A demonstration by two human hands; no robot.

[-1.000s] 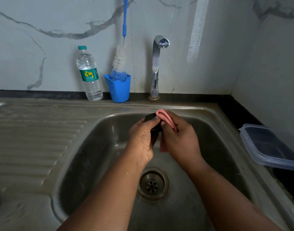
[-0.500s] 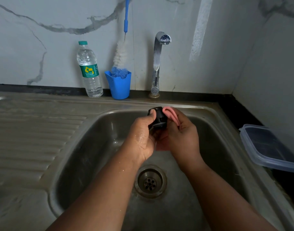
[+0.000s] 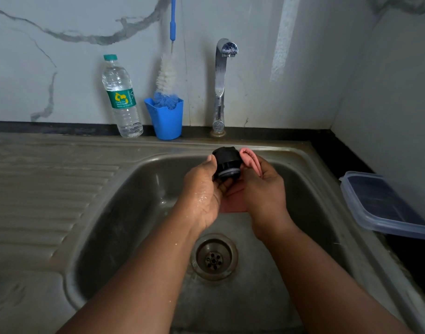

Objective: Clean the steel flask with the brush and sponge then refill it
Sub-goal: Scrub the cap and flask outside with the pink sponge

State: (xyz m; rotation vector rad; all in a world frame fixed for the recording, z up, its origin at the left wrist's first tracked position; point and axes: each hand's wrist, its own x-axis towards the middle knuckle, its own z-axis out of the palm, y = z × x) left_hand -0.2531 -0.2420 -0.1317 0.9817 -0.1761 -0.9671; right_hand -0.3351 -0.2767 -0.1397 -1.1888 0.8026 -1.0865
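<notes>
From the head view we saw our left hand (image 3: 204, 191) gripping the black cap (image 3: 227, 162) over the sink (image 3: 124, 189), while our right hand (image 3: 264, 189) held a pink sponge (image 3: 250, 160) folded against the cap's side. The brush (image 3: 166, 75) stood in a blue cup (image 3: 165, 121) at the back, between a bottle (image 3: 121, 97) and the tap (image 3: 221, 85); a lidded box (image 3: 385, 206) sat at the right.

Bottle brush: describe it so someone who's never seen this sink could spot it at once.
Start at the steel tap on the back edge of the sink; just left of it stands a blue cup against the marble wall. The bottle brush stands in that cup, leaning on the wall. It alone has a long blue handle and white bristles turning blue at the bottom; the water bottle further left is clear with a green label.
</notes>
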